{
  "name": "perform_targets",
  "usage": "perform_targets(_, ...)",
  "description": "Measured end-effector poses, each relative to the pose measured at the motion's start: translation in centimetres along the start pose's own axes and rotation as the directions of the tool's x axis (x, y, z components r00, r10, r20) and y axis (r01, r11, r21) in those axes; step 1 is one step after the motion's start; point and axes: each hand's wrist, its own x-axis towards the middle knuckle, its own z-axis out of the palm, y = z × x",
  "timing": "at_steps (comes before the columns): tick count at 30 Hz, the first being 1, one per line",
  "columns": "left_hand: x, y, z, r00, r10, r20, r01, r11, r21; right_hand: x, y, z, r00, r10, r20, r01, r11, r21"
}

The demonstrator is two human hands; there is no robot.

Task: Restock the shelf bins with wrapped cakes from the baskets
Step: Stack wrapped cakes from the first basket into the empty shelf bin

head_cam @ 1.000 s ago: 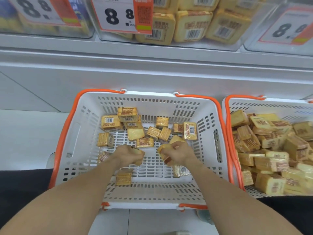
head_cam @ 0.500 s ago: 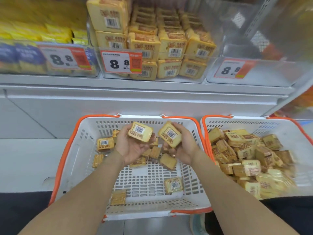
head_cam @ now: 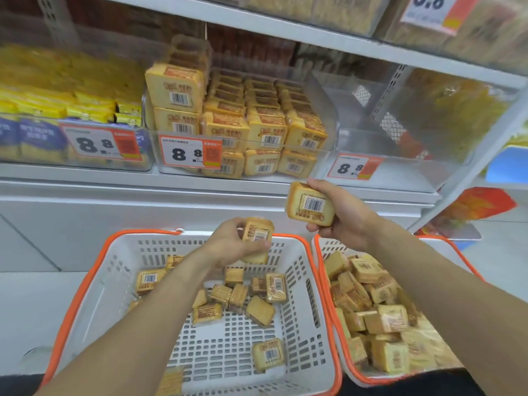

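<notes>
You've got one wrapped cake (head_cam: 311,204) gripped in your right hand (head_cam: 344,213), barcode facing you, raised just below the middle shelf bin (head_cam: 325,110). Your left hand (head_cam: 228,243) grips a second cake (head_cam: 257,235), lower, over the left basket (head_cam: 94,281). That basket holds roughly a dozen loose cakes (some hidden by your forearm). The right basket (head_cam: 468,267) is piled with many more, too jumbled to count. The middle bin is stacked with cakes; three price tags read 8.8 along the shelf edge.
</notes>
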Motion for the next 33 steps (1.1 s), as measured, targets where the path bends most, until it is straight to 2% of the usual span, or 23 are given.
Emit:
perform_targets(3, -0.4, 2.0, -0.2, 0.996, 0.082, -0.022, -0.082, 0.996, -0.023, -0.3, -0.7, -1.0, 0.998, 0.033, -0.049, -0.034, 0.999, -0.012)
perform_targets(6, -0.7, 4.4, -0.6, 0.995, 0.09, -0.05, -0.098, 0.978, -0.182, 0.2, -1.1, -1.1, 0.997, 0.072, 0.002, -0.072, 0.995, 0.062)
perform_targets(9, -1.1, 7.5, -2.4, 0.995, 0.063, 0.075, -0.044, 0.973, -0.226, 1.2, -2.0, -1.2, 0.993, 0.029, 0.11, -0.04, 0.995, 0.097)
perform_targets(12, -1.4, 10.6, -4.8, 0.98, 0.05, 0.19, -0.028, 0.993, -0.116, 1.9, -3.1, -1.2, 0.975, -0.045, 0.217, 0.01, 0.987, 0.162)
perform_targets(14, -1.2, 12.1, -5.3, 0.989, 0.052, 0.138, -0.048, 0.998, -0.03, 2.5, -3.3, -1.1, 0.965, -0.082, 0.251, 0.036, 0.982, 0.186)
perform_targets(17, -1.1, 12.5, -5.1, 0.997, 0.068, -0.029, -0.065, 0.995, 0.07, 3.6, -3.1, -0.6, 0.96, -0.106, 0.259, 0.034, 0.962, 0.27)
perform_targets(20, -1.8, 10.9, -5.7, 0.991, 0.076, -0.109, -0.06, 0.988, 0.142, 4.0, -3.0, 0.1, 0.968, -0.092, 0.232, 0.039, 0.974, 0.224)
perform_targets(23, -2.9, 8.0, -7.3, 0.992, -0.001, -0.123, 0.001, 1.0, -0.001, 4.4, -2.9, 0.6, 0.986, -0.069, 0.151, 0.05, 0.991, 0.125)
perform_targets(25, -3.5, 6.4, -8.5, 0.991, -0.105, -0.078, 0.097, 0.991, -0.092, 4.6, -2.9, 0.8, 0.994, -0.065, 0.089, 0.059, 0.996, 0.065)
perform_targets(27, -3.8, 5.5, -9.2, 0.988, -0.148, -0.033, 0.142, 0.98, -0.143, 4.4, -2.9, 0.9, 0.994, -0.081, 0.075, 0.079, 0.996, 0.038)
perform_targets(31, -3.9, 5.6, -9.2, 0.989, -0.145, 0.016, 0.145, 0.963, -0.229, 3.9, -3.7, 1.9, 0.964, -0.135, 0.228, 0.059, 0.948, 0.313)
perform_targets(33, -3.9, 5.6, -9.0, 0.989, -0.14, 0.039, 0.145, 0.948, -0.285, 3.9, -4.0, 2.5, 0.948, -0.132, 0.288, 0.021, 0.933, 0.358)
